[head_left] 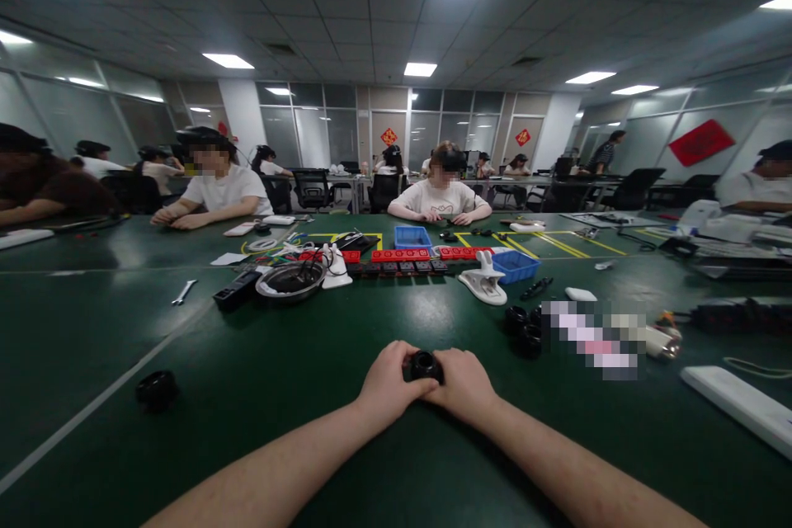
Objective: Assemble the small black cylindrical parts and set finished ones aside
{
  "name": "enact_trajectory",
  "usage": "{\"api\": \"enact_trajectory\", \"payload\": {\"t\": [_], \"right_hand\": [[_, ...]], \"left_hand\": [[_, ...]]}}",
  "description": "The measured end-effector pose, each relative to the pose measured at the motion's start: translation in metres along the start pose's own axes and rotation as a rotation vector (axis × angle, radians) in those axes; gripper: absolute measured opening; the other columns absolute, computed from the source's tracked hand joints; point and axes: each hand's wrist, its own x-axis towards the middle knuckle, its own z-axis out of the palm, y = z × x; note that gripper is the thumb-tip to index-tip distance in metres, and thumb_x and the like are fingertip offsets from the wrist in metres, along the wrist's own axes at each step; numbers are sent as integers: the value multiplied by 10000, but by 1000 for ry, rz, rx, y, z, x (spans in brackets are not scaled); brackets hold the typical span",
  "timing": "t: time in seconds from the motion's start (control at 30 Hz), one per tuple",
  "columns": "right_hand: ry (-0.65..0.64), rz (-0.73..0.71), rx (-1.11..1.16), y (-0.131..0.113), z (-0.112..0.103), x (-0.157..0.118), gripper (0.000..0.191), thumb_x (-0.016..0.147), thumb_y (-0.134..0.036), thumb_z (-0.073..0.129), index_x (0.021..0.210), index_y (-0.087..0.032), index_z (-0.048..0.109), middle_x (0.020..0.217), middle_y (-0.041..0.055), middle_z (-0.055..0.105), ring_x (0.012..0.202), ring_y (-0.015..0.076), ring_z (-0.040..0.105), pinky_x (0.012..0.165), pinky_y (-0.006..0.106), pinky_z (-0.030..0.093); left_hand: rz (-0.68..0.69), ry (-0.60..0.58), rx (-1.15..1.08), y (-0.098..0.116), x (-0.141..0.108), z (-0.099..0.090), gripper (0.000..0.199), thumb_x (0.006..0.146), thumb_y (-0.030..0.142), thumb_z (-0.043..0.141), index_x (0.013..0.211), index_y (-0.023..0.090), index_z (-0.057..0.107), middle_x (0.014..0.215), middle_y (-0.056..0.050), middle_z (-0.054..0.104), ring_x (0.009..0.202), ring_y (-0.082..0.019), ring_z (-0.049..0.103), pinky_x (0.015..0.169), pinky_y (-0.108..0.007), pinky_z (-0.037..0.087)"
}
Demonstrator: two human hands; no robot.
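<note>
Both my hands are wrapped round one black round part with a hole in its top (424,364), low over the green table in front of me. My left hand (394,384) grips it from the left, thumb across the near side. From the right, my right hand (461,384) closes on it, its thumb meeting the left one. The fingers on the far side are hidden. Another black round part (157,391) lies on the table to the left. Several similar black parts (525,330) sit together at the right.
Across the middle stand a round metal pan (290,284), a black power strip (237,289), a white clip base (483,280) and blue bins (515,266). A wrench (184,292) lies left, a long white bar (742,408) right. Co-workers sit across the green table (278,371).
</note>
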Motion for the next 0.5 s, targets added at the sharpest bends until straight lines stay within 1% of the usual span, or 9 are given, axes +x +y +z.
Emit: {"api": "enact_trajectory", "payload": {"t": [0.07,0.17,0.23,0.33,0.5], "right_hand": [[14,-28,58,2,-2,0,399,576,-514,579,766,-167,525,776,50,555,729,201,498,623,282,319],[-28,-152,283,10,-5,1,515,529,-451,650,944,-186,499,890,37,536,802,192,491,678,281,344],[-96,-227,407,17,-5,3,471,555,-391,657,954,-188,509,890,26,535,806,182,489,693,276,355],[-195,-258,517,25,-5,7,328,613,-338,628,882,-165,552,841,18,542,777,172,492,680,272,369],[-298,-268,664,31,-9,10,302,639,-266,611,914,-154,557,858,14,543,797,173,492,700,275,380]], "left_hand": [[36,-43,-36,-1,1,-2,342,563,294,674,849,178,526,838,-11,499,785,-168,474,672,-259,368],[94,-119,-80,-3,2,-8,350,585,309,662,885,183,533,863,-13,504,786,-164,479,671,-253,375],[120,-152,-88,-3,3,-12,353,598,323,652,902,186,536,867,-15,506,782,-164,481,668,-252,377],[144,-182,-84,-2,4,-14,367,611,339,642,928,189,535,871,-19,508,781,-164,481,668,-254,380],[173,-197,-75,-2,3,-15,371,627,345,630,949,191,530,876,-23,505,790,-164,480,671,-253,383]]}}
